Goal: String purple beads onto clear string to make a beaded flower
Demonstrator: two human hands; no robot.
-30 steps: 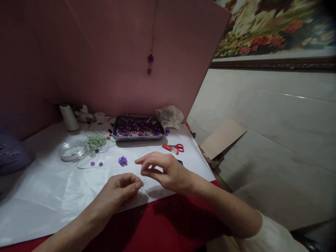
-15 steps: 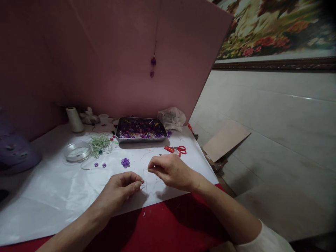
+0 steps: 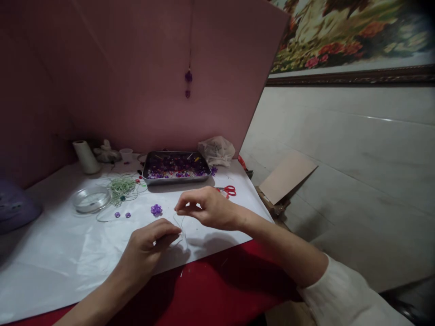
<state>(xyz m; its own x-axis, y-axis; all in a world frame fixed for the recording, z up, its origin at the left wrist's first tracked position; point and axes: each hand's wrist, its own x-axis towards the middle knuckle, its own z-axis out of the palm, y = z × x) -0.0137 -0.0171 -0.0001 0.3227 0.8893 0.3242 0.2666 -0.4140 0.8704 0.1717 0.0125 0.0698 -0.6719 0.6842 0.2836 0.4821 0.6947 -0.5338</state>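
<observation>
Held in a closed pinch between thumb and forefinger of the left hand point(image 3: 154, 237), low in the middle of the frame: fine pale thread point(image 3: 182, 232), sticking out just right of the fingertips in small loops. Apparently pinched as well, nearer the center, at the drawn-together fingertips of the right hand point(image 3: 207, 209); too thin there for certainty about the exact contact. Looks nearly weightless, smooth and slightly springy, so likely to slide out of a loose pinch and kink under a hard one. Best taken close to the loops, between 2 finger pads, with a gentle pull. Hard to make out against the white counter point(image 3: 50, 253).

Just beyond the left hand, left of center, 1 purple bead cluster point(image 3: 156, 210), touched by neither hand; probably light, hard and slick, best lifted by the outer beads. Farther left, 2 loose purple beads point(image 3: 128, 215), small and apt to roll. Past these, at the left of the frame, a clear round spool point(image 3: 91, 199) and a green thread tangle point(image 3: 122, 186), limp-looking and easy to snag. Right of center, red-handled scissors point(image 3: 230, 190), partly hidden behind the right hand. Farther up the middle, a metal tray point(image 3: 176, 182) of mixed beads.
</observation>
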